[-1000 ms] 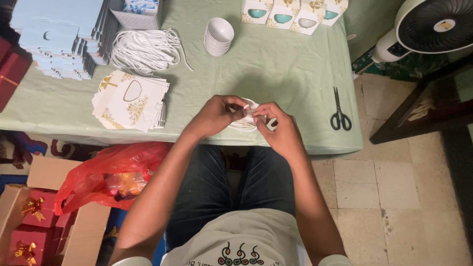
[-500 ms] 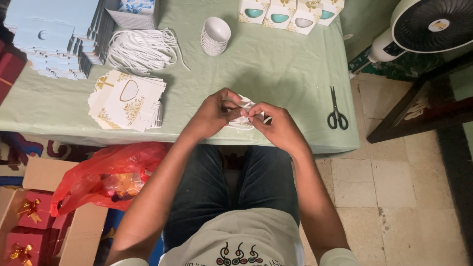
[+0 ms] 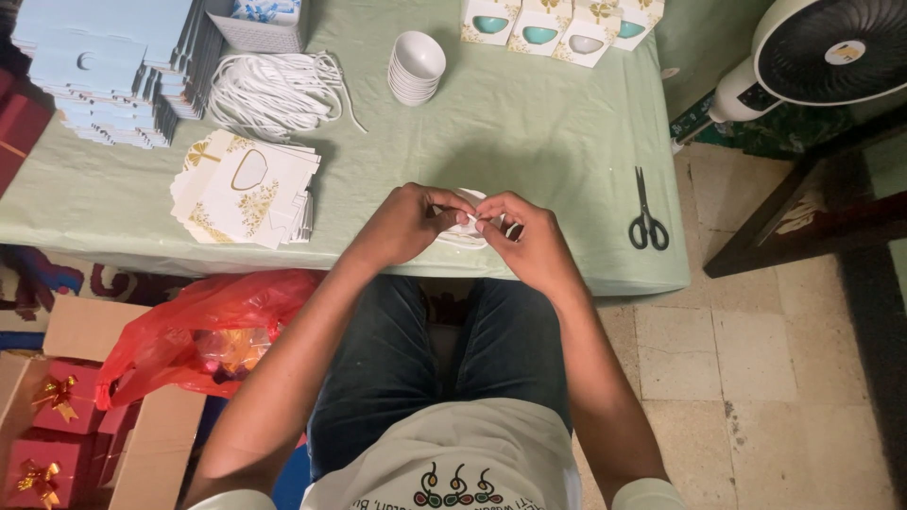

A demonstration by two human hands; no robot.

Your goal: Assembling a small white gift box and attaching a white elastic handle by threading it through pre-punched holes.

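Observation:
My left hand (image 3: 408, 223) and my right hand (image 3: 529, 242) meet at the near edge of the green table (image 3: 529, 123). Both pinch a small white piece, a folded card with a white cord (image 3: 465, 227), held between the fingertips. Most of that piece is hidden by my fingers. A pile of flat white cards with gold print (image 3: 244, 187) lies to the left of my left hand. Black scissors (image 3: 646, 215) lie to the right of my right hand.
A bundle of white cord (image 3: 279, 90), a stack of white bowls (image 3: 416, 68) and several boxed bowls (image 3: 557, 24) sit further back. Light blue flat boxes (image 3: 104, 71) are stacked at far left. A red bag (image 3: 189, 331) and cartons sit on the floor; a fan (image 3: 822, 52) stands right.
My hands have stayed together on the white piece, with the fingers shifting slightly. The view has drifted a little; nothing on the table moved.

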